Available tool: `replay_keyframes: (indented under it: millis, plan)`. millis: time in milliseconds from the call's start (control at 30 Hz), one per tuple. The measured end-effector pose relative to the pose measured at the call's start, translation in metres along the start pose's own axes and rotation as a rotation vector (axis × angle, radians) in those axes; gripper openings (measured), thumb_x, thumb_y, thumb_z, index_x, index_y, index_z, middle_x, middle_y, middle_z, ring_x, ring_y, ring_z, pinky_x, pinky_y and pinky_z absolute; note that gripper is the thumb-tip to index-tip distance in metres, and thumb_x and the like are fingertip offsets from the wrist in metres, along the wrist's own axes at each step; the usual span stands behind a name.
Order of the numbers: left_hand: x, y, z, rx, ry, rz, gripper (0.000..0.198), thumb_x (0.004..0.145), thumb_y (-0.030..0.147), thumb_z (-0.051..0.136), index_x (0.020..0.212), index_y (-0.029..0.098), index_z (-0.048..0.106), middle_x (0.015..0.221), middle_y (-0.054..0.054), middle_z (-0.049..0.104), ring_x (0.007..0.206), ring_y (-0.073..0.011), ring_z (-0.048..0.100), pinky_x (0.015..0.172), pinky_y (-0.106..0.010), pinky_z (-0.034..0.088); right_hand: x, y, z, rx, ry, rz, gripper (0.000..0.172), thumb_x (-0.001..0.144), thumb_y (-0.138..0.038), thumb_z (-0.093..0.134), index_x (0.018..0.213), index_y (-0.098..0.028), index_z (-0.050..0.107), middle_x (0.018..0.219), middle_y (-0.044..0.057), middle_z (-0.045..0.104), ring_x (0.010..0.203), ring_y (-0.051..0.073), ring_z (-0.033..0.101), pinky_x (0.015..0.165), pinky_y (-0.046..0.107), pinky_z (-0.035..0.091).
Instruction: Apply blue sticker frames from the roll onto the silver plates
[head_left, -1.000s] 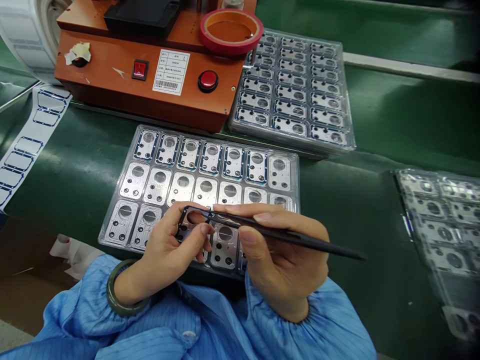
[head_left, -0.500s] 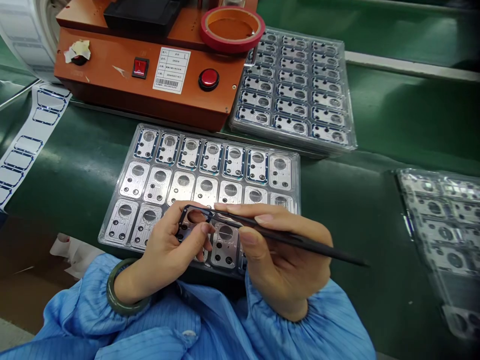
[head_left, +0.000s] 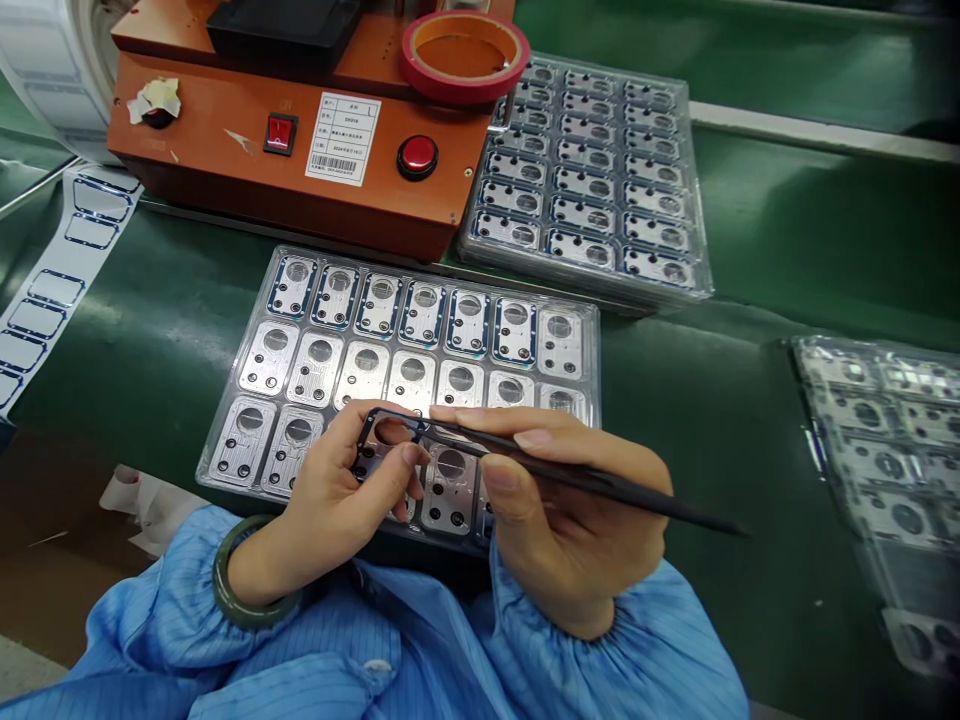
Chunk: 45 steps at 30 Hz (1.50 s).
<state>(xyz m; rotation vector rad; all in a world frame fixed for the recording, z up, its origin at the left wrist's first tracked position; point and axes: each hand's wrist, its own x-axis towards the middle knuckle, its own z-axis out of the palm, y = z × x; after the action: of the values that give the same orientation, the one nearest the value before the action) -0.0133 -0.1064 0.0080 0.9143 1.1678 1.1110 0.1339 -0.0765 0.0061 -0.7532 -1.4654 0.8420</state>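
Observation:
My left hand (head_left: pixel 345 500) pinches a small metal plate (head_left: pixel 369 462) by its edges, above the near rows of a clear plastic tray (head_left: pixel 214 455). The plate has a large round hole and a dark blue border along its rim. My right hand (head_left: pixel 577 510) is closed round black tweezers (head_left: pixel 600 480), whose tips touch the plate's upper right corner. Several silver plates lie in the tray's pockets. In the far row, most carry a blue frame-shaped sticker (head_left: pixel 516 333); the rightmost one is bare silver. My hands hide part of the near row.
An orange machine (head_left: pixel 285 190) with red buttons stands behind the tray, a roll of red tape (head_left: pixel 465 88) on top. Stacked trays (head_left: pixel 585 265) sit at the back right, another tray (head_left: pixel 885 440) at the right. A strip of blue frame stickers (head_left: pixel 56 270) hangs left.
The right hand and the rear end of the tweezers have shifted slightly to the right. The left hand and the plate stay practically where they were.

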Motion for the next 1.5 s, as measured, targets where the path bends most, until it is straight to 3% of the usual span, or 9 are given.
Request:
replay_keyframes:
  millis: [300, 567, 1233, 1500]
  plan:
    - [0.0, -0.0014, -0.0001, -0.007, 0.006, -0.005, 0.016, 0.087, 0.026, 0.062, 0.1, 0.019, 0.054, 0.082, 0.001, 0.058, 0.057, -0.0084, 0.064, 0.047, -0.017, 0.055, 0.0005, 0.0009, 0.001, -0.027, 0.02, 0.0, 0.03, 0.084, -0.009, 0.064, 0.108, -0.025, 0.056, 0.101, 0.002, 0.071, 0.089, 0.021, 0.072, 0.072, 0.039, 0.063]
    - [-0.0003, -0.0024, -0.0004, -0.015, 0.006, -0.007, 0.016, 0.088, 0.026, 0.061, 0.102, 0.021, 0.055, 0.083, 0.001, 0.059, 0.06, -0.0093, 0.064, 0.048, -0.018, 0.056, 0.0006, -0.0011, 0.0024, -0.009, 0.097, 0.069, 0.027, 0.087, -0.012, 0.062, 0.108, -0.027, 0.056, 0.097, 0.0, 0.072, 0.088, 0.019, 0.072, 0.079, 0.038, 0.063]
    - [0.0004, 0.0013, -0.0005, 0.011, -0.014, 0.023, 0.013, 0.089, 0.023, 0.06, 0.1, 0.019, 0.054, 0.078, 0.004, 0.058, 0.053, -0.0039, 0.06, 0.048, -0.013, 0.054, 0.0, 0.0031, -0.001, -0.028, -0.03, -0.046, 0.035, 0.083, -0.005, 0.063, 0.112, -0.023, 0.055, 0.104, 0.003, 0.071, 0.092, 0.02, 0.072, 0.074, 0.038, 0.064]
    - [0.0014, -0.001, -0.0004, 0.001, -0.012, 0.004, 0.015, 0.089, 0.024, 0.061, 0.102, 0.02, 0.054, 0.081, 0.002, 0.06, 0.058, -0.0072, 0.064, 0.048, -0.016, 0.055, -0.0006, 0.0027, 0.0011, 0.028, 0.023, -0.038, 0.035, 0.082, -0.003, 0.064, 0.111, -0.022, 0.055, 0.103, 0.003, 0.07, 0.091, 0.02, 0.072, 0.076, 0.038, 0.064]
